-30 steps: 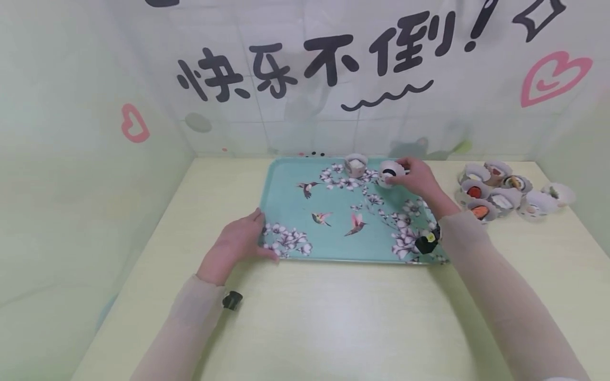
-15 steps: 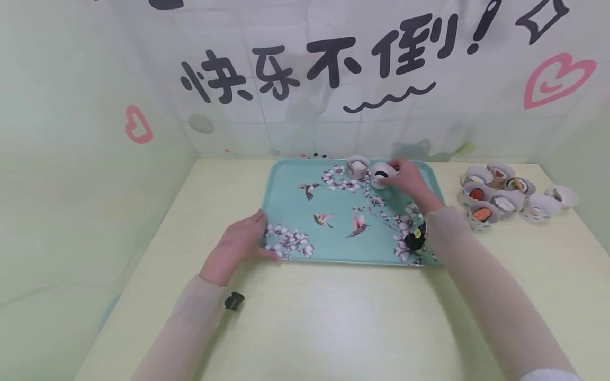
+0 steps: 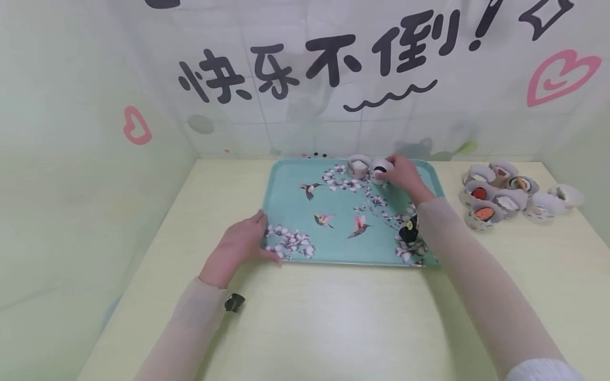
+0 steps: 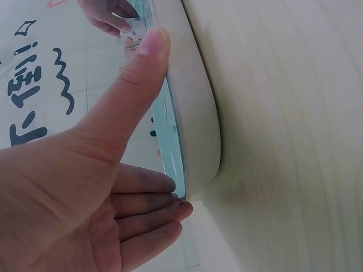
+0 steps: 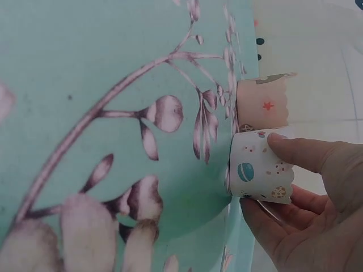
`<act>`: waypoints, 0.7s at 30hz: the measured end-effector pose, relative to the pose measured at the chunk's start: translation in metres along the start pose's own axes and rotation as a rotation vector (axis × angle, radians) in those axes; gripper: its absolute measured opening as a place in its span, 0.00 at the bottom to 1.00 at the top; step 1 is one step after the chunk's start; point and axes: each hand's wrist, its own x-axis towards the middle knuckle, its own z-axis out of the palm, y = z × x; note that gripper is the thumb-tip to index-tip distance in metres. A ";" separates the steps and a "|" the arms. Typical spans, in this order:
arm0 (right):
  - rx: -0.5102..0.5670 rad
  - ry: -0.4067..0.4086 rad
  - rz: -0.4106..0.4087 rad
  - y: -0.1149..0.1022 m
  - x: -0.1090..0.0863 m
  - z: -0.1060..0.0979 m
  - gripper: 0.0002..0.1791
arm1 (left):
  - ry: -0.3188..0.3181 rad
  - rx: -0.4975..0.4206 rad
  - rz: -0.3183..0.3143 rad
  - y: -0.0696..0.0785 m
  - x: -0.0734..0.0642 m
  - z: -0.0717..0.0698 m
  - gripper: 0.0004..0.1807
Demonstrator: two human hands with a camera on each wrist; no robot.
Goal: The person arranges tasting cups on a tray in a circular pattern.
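Observation:
My right hand [image 3: 406, 177] pinches a white paper baking cup [image 5: 260, 165] with small coloured prints, thumb on one side and fingers on the other. It stands at the back of the turquoise tray [image 3: 290, 209]; a dark piece shows inside it in the head view. Right beside it, to the left, is a pinkish paper baking cup [image 5: 262, 105] with a white piece in it. My left hand [image 3: 239, 244] rests at the tray's front left corner, its fingers along the left edge and its thumb at the front edge. In the left wrist view those fingers [image 4: 148, 199] look nearly straight.
Several more paper cups [image 3: 510, 200] with small food-like pieces in them are grouped on the pale table [image 3: 343, 317] right of the tray. A white wall sheet [image 3: 310, 127] with large black characters stands just behind the tray. Side walls flank the table.
My right hand has moved the paper cup leftward across the back of the tray, up to the other cup. My left hand has stayed at the tray corner.

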 end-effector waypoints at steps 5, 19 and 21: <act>-0.015 0.013 0.022 -0.003 0.000 -0.002 0.35 | 0.012 -0.001 0.014 0.001 0.001 0.000 0.68; 0.100 0.058 -0.055 0.004 -0.027 -0.026 0.47 | 0.020 -0.027 0.011 -0.002 0.000 0.002 0.67; 0.110 0.052 -0.057 0.005 -0.032 -0.031 0.46 | 0.017 -0.029 0.012 -0.002 0.000 0.001 0.67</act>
